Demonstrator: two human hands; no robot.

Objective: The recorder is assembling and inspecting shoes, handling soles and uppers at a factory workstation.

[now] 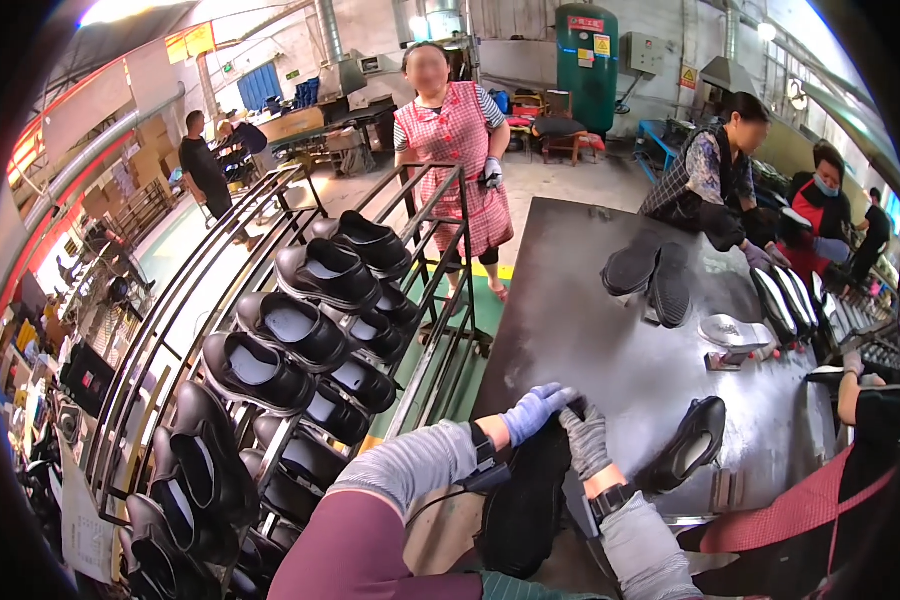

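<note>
Left hand (536,413) and right hand (585,442), gloved, fingers bent, touch a dark item (523,500) at the table's (580,340) near edge, grip unclear, work seemingly midway; racked shoes (295,328) left of the table, perhaps done; single shoe (686,445) and pair (670,284) on it, perhaps pending.

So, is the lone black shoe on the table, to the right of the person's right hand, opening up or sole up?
Opening up: the black shoe shows its pale insole through the opening.
</note>
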